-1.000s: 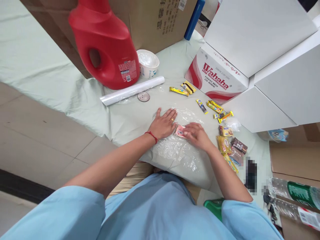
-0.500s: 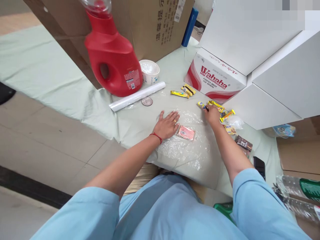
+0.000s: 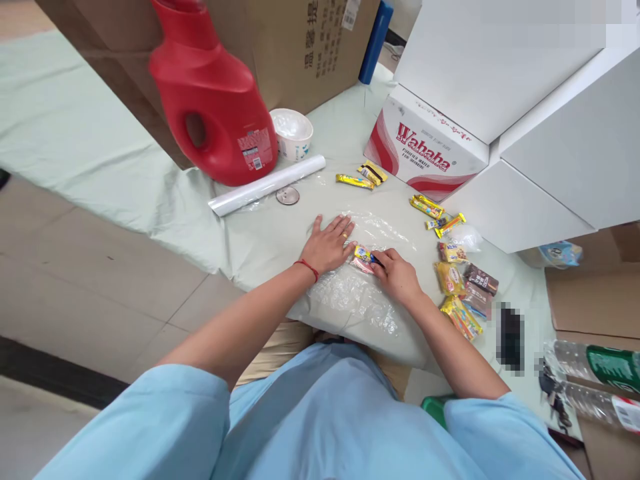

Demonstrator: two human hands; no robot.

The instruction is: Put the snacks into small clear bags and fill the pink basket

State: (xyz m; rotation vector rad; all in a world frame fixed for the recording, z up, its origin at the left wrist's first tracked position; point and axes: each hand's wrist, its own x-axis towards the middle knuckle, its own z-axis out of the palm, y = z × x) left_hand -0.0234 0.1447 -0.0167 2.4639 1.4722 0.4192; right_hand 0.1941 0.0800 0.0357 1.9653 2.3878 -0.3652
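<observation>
Left hand is lying flat, palm down, fingers spread, pressing on the clear plastic sheet that is covering the pale green tablecloth. Right hand is resting just beside it, fingertips pinching the dark end of a small yellow-and-blue snack bar. That bar is sitting on top of a pink packet on the sheet, between the two hands. A loose pile of wrapped snacks is lying to the right of the right hand; further yellow bars are lying near the red-and-white Wahaha carton. Behind the left hand, a white roll, a white cup and a red jug are standing near a brown cardboard box.
</observation>
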